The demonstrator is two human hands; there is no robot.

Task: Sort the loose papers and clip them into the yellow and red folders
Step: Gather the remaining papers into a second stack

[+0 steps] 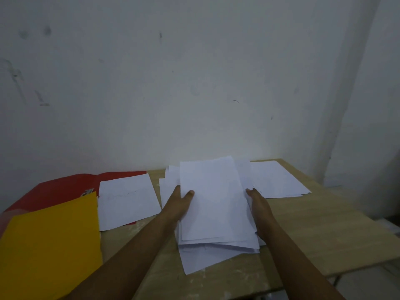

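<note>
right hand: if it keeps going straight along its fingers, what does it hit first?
The right hand points away toward the wall, along the right edge of the middle paper pile. Just past its fingertips lie that pile's back sheets, overlapping the far right stack of papers. Probably those sheets first, then the wall; depth is unclear.

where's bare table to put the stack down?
Bare table right of the held stack, in front of the far right papers. A narrower strip lies between yellow folder and stack. Left side is crowded: red folder, sheet.
</note>
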